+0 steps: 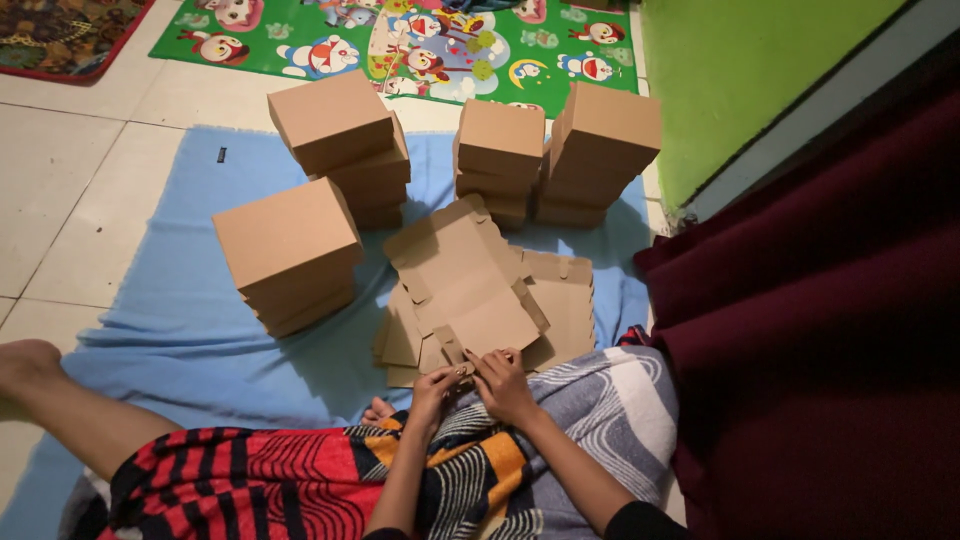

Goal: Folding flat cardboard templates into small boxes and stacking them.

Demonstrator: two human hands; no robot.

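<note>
A flat, unfolded brown cardboard box blank (462, 275) lies tilted on top of a pile of similar flat blanks (560, 310) on the blue blanket. My left hand (435, 388) pinches a small flap at the blank's near edge. My right hand (503, 382) grips the same near edge just beside it, fingers curled on the cardboard. Both hands rest over my lap, which is covered by patterned cloth (480, 470).
Stacks of folded brown boxes stand on the blue blanket (180, 330): one at left (290, 250), one behind it (340, 135), two at the back right (500, 150) (600, 140). My bare leg (60, 400) stretches left. A dark red curtain (830, 320) hangs right; a cartoon play mat (400, 40) lies beyond.
</note>
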